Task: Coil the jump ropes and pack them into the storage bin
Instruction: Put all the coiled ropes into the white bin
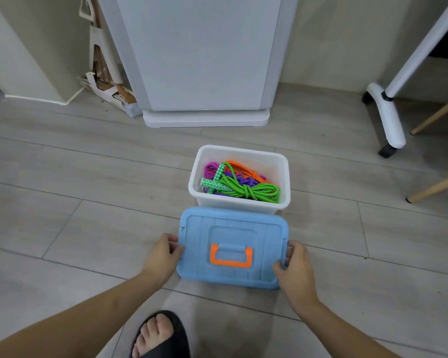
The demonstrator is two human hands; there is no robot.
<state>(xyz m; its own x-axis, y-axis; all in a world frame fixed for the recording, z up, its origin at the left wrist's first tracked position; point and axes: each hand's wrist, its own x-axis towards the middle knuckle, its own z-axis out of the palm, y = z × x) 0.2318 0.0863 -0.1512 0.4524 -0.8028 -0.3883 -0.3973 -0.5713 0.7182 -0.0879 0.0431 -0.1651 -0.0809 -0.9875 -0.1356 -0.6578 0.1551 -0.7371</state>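
Note:
A white storage bin (243, 153) stands open on the grey floor. Coiled jump ropes lie inside it: a green rope (254, 190) on top with green-and-white patterned handles (214, 185), an orange rope (246, 170), a purple rope (239, 180) and a magenta rope (210, 170). Just in front of the bin is its blue lid (233, 228) with an orange handle (230, 255). My left hand (163, 257) grips the lid's left edge and my right hand (296, 270) grips its right edge. I cannot tell whether the lid rests on the floor or is lifted off it.
A white appliance (204, 60) stands behind the bin. Flattened cardboard (106, 83) leans to its left. A white wheeled stand (388, 117) and wooden legs (435, 187) are at the right. My sandalled foot (158, 334) is at the bottom.

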